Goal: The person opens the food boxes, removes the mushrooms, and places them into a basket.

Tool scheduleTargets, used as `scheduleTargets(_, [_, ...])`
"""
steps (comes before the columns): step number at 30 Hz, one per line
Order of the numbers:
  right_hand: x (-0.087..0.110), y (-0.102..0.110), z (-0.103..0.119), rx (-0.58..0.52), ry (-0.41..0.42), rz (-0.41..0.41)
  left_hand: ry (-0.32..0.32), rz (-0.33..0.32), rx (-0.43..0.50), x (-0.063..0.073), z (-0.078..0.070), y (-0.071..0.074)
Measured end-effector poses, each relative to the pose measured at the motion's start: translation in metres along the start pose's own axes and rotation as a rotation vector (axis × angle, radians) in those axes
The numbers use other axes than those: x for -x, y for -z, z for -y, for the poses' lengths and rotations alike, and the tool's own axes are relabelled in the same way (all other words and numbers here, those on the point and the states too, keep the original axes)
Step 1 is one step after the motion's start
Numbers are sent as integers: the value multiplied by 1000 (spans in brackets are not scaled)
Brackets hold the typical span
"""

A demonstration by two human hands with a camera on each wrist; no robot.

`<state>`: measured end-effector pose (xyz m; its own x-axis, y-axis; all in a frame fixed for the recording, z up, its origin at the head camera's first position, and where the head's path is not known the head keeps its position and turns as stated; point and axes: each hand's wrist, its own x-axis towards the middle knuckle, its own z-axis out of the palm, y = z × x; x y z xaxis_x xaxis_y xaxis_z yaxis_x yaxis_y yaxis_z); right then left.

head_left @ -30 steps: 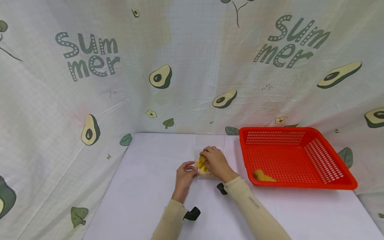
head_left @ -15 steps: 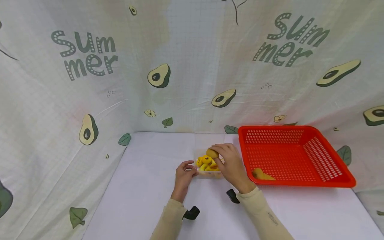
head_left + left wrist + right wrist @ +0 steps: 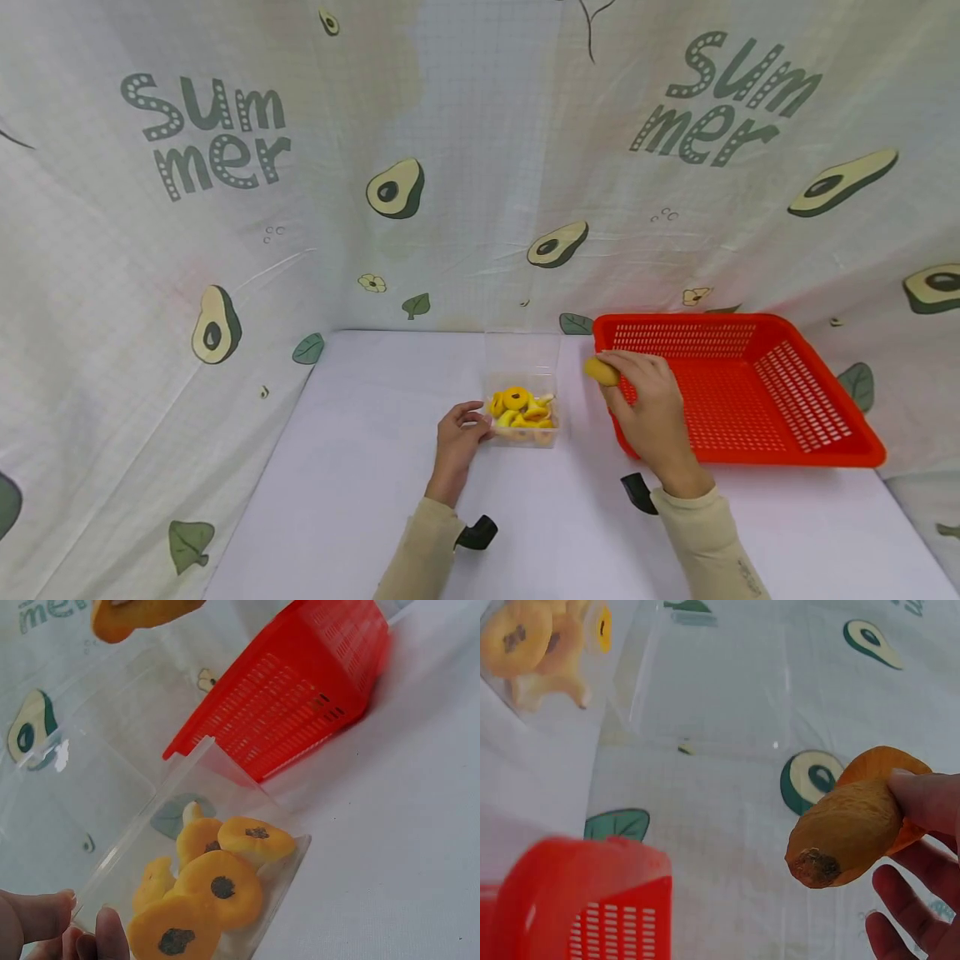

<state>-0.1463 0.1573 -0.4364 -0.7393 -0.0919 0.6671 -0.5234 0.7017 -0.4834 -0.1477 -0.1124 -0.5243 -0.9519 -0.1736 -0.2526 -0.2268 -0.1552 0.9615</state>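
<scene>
A clear plastic box (image 3: 519, 438) with its lid raised stands on the table, holding several yellow mushrooms (image 3: 219, 889) with dark spots on their caps. My left hand (image 3: 459, 442) is at the box's left side, thumb and fingertips pinching its rim. My right hand (image 3: 651, 408) holds up one mushroom (image 3: 847, 832) between thumb and fingers, beside the left rim of a red basket (image 3: 757, 458). That mushroom has a thick brownish-yellow stem with a dark end and an orange cap behind it. The basket's near left corner is hidden behind my right hand.
The basket with slotted walls stands at the table's right. A patterned cloth (image 3: 450, 250) hangs behind and beside the white table (image 3: 360, 467). Black wrist mounts (image 3: 477, 533) stick out beside both sleeves.
My right hand has lifted the mushroom out of the box and carried it right, to the basket's left rim. My left hand has stayed at the box.
</scene>
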Motion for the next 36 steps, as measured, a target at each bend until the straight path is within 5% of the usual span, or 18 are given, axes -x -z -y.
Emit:
scheduleTargets(18, [18, 61, -61, 132, -114, -54, 3, -5, -10, 1, 0, 0])
scheduleTargets(36, [32, 78, -85, 212, -238, 16, 12, -8, -29, 0, -1, -2])
